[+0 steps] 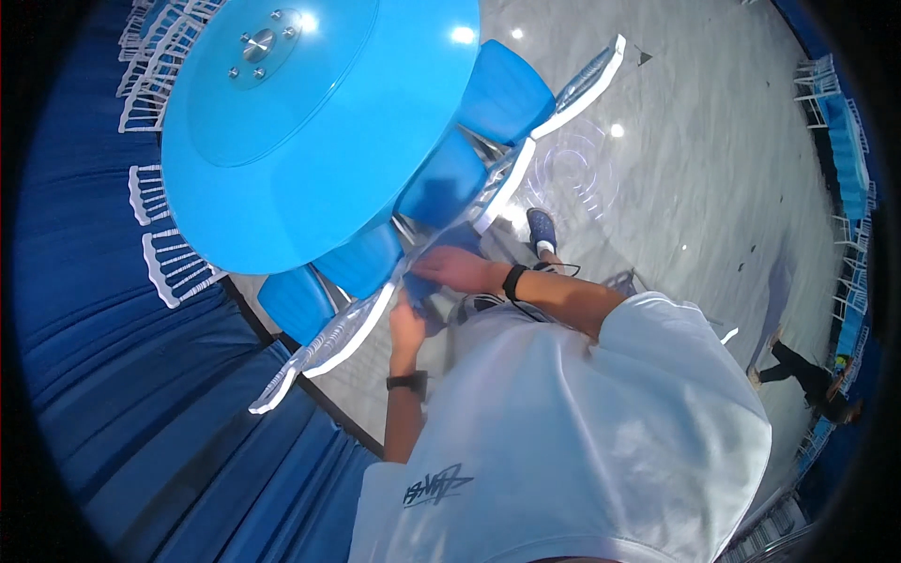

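Chair backs (359, 331): white, they stand between you and the blue table (389, 155).
Over them: you can reach above their tops.
Grey floor (694, 220): wide room beside your right hand (458, 270).
Blue curtain (216, 450): hangs past the chairs on your left.

A length of blue cloth (462, 238), thin-looking and darker than a plain sky blue, is gathered loosely rather than lying flat. It shows in two parts: one spreads out beyond the right hand (455, 269), the other hangs in soft folds below that hand, just beside the left hand (406, 322). Its middle is hidden behind the right hand. It lies close against the white chair backs (358, 339); whether it is fastened there cannot be told.
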Demonstrator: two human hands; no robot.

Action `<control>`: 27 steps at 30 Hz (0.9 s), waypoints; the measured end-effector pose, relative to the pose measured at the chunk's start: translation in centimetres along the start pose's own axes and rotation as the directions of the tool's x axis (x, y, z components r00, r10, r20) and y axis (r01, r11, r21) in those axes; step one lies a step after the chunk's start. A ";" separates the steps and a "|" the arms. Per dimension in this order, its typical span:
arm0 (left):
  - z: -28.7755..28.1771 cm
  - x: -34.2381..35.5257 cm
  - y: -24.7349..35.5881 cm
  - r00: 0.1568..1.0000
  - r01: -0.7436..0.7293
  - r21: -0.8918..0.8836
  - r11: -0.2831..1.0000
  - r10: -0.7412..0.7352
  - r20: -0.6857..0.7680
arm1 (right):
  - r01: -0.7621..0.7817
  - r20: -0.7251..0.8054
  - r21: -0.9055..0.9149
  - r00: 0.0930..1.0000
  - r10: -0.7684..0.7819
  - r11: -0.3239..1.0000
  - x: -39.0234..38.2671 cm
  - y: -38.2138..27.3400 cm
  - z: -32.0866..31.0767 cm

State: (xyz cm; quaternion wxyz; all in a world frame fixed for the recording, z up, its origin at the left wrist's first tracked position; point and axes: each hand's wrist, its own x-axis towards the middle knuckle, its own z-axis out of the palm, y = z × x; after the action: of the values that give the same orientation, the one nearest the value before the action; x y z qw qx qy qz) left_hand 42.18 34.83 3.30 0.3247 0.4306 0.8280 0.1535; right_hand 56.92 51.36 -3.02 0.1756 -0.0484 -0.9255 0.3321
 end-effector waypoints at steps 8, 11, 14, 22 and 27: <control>-1.8 -2.8 9.0 0.998 0.009 -0.110 0.994 -0.015 -0.059 | -0.104 0.089 0.460 0.994 0.070 0.882 -5.9 0.0 -6.4; -0.9 -2.9 16.2 1.000 -0.028 -0.126 0.992 0.029 0.011 | -0.200 0.089 0.547 0.979 0.181 0.813 -10.4 1.5 -10.7; 1.8 -1.4 21.4 0.977 -0.117 -0.054 0.992 0.125 0.173 | -0.339 0.238 0.434 0.937 0.257 0.834 -14.0 4.1 -16.0; 10.3 6.0 30.6 0.887 -0.365 -0.364 0.857 0.439 0.145 | -0.479 -0.108 0.108 0.865 0.489 0.871 -25.4 7.2 -28.7; 10.6 9.0 36.0 0.919 -0.086 -0.735 0.673 0.339 0.203 | -0.494 -0.524 0.109 0.709 0.472 0.863 -27.2 5.0 -30.2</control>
State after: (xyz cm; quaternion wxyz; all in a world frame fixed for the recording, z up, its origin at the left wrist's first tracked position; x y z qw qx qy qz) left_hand 67.58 62.86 11.06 0.5761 0.3845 0.5817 0.4265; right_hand 92.94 67.68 7.52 0.3319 -0.3821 -0.8004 0.3212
